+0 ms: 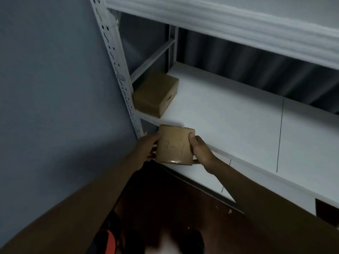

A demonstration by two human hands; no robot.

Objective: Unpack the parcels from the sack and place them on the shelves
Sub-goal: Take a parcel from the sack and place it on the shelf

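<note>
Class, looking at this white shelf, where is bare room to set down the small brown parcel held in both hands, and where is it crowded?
Bare: the white shelf board, from the brown cardboard box rightwards past the thin dark seam. Crowded: only the left corner, where that box sits against the perforated white upright.

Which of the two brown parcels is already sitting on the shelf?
The larger box in the shelf's far left corner. The smaller parcel is held in both hands at the front edge.
</note>
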